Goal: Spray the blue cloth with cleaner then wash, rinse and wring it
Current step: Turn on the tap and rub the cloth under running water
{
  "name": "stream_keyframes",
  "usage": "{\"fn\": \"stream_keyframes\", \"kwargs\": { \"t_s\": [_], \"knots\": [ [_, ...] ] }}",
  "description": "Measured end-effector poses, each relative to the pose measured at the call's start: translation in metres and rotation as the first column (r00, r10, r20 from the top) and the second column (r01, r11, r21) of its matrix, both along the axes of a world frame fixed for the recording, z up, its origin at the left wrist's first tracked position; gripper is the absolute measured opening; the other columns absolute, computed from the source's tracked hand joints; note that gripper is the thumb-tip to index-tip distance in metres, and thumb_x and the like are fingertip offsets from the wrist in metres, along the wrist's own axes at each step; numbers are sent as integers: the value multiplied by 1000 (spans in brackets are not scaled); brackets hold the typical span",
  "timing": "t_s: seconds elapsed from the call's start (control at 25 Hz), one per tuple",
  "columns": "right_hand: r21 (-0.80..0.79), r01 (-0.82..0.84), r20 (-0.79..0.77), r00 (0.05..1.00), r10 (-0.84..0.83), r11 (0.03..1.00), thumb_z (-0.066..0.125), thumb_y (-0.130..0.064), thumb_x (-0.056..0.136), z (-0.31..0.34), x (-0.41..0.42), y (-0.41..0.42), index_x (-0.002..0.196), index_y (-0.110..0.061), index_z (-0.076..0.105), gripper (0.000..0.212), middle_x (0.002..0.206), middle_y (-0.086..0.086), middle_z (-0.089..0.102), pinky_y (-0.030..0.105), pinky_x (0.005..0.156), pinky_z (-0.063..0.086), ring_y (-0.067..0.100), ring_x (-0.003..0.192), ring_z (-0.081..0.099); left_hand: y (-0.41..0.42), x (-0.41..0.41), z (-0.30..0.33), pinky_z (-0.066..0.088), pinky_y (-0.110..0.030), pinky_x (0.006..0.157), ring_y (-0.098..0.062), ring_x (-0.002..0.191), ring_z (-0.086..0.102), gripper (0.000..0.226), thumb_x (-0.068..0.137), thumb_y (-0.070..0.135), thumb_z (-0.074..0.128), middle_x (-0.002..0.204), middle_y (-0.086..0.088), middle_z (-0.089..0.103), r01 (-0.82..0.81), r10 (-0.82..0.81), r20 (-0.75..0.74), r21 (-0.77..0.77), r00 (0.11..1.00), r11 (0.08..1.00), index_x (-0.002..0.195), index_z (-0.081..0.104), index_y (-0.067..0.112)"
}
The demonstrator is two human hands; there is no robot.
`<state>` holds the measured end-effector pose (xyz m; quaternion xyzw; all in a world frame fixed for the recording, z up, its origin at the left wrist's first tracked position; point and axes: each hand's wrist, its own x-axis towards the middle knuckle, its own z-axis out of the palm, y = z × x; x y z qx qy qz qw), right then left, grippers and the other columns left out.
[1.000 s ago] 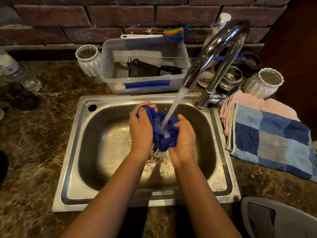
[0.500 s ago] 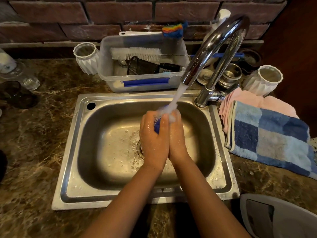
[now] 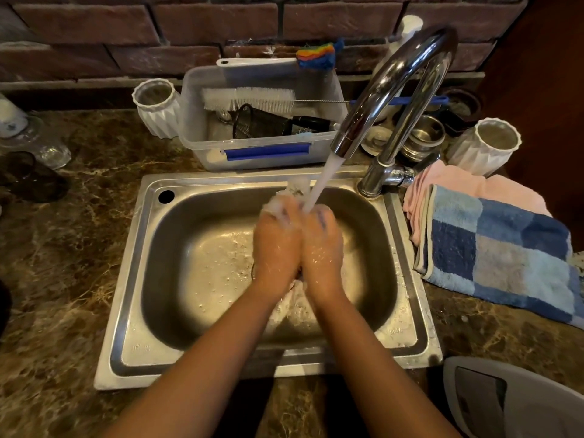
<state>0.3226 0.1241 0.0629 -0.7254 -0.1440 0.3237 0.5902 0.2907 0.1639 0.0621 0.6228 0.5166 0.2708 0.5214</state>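
I see both hands pressed side by side over the middle of the rectangular stainless-steel sink (image 3: 132, 279), right under the stream of water (image 3: 320, 181) that runs from the curved chrome tap (image 3: 395, 80). My left hand (image 3: 276, 245) and my right hand (image 3: 322, 248) touch along their inner edges, backs up, fingers curled in and closed tight. The blue cloth (image 3: 322, 218) is almost wholly hidden inside that grip: only a few dark blue slivers show between the fingers (image 3: 327, 216) of the right hand and near the left knuckles. The water strikes just where the two sets of fingertips meet, and white foam covers the left hand's fingertips, so I cannot tell how much cloth each hand holds. Both hands are wet and glistening, and droplets speckle the basin floor beneath them.

Behind the sink, on the brown marbled stone counter (image 3: 63, 279), stands a clear plastic tub (image 3: 202, 147) with a white bristle bottle brush (image 3: 249, 98) across it. A folded blue-and-grey chequered towel (image 3: 499, 248) lies right of the sink, over a pink cloth (image 3: 467, 188).
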Motion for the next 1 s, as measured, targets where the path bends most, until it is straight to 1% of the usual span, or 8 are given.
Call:
{"fn": "stream_keyframes", "kwargs": {
  "t_s": [0.12,0.28,0.36,0.44,0.56,0.64,0.84,1.0],
  "knots": [
    [-66,72,-32,997,-74,995,48,-29,92,-4,-3,6,92,-16,60,18,77,-2,61,24,61,47,7,69,59,10,-1,-5,40,-15,66,-2,69,50,17,94,21,42,85,6,57,40,-39,-22,23,999,999,94,57,14],
    [103,35,-299,954,-3,994,43,-21,95,-6,10,8,85,-14,56,18,76,-2,56,27,65,47,7,67,57,-23,-7,-5,43,-20,61,-5,75,50,17,93,30,45,90,5,48,120,-102,-91,212,991,970,101,55,19],
    [126,20,-262,965,14,992,39,-27,96,-6,-6,-1,95,-14,60,24,76,-4,61,24,66,50,6,71,60,0,-4,-9,40,-17,56,-6,68,49,16,92,27,46,81,3,49,116,-111,-55,97,992,989,81,53,17],
    [78,99,-279,958,-74,992,38,-27,95,-4,-12,-1,84,-19,62,28,71,-4,62,24,65,50,8,70,60,13,-2,-12,37,-22,57,-12,65,47,26,93,19,43,75,-2,47,85,-81,57,-68,995,994,67,45,20],
    [-11,168,-279,946,-165,986,41,-26,96,-3,12,9,78,-18,56,25,67,-8,54,12,54,45,7,64,54,-19,-4,-9,38,-23,59,-13,69,47,18,94,26,41,83,-4,49,90,-89,-14,75,996,993,78,49,21],
    [1,139,-320,938,-132,990,41,-31,96,-2,20,12,77,-16,54,27,64,-5,53,17,52,45,6,58,53,-36,-9,-3,40,-16,57,-9,68,49,16,91,31,44,81,2,49,153,-138,-81,232,987,961,85,51,18],
    [-41,75,-206,975,-82,996,41,-27,95,-3,-5,5,77,-19,60,27,70,-2,60,20,61,51,16,74,60,13,-5,-6,38,-21,53,-10,62,49,26,93,28,42,71,1,55,42,-44,-59,-24,997,999,69,51,22],
    [4,76,-257,964,-72,997,41,-21,91,0,14,7,84,-12,54,17,87,6,62,32,71,56,21,82,61,-32,-5,-2,42,-24,59,-13,71,51,21,96,30,35,86,-1,51,149,-122,-126,229,985,962,88,50,18]
  ]
}}
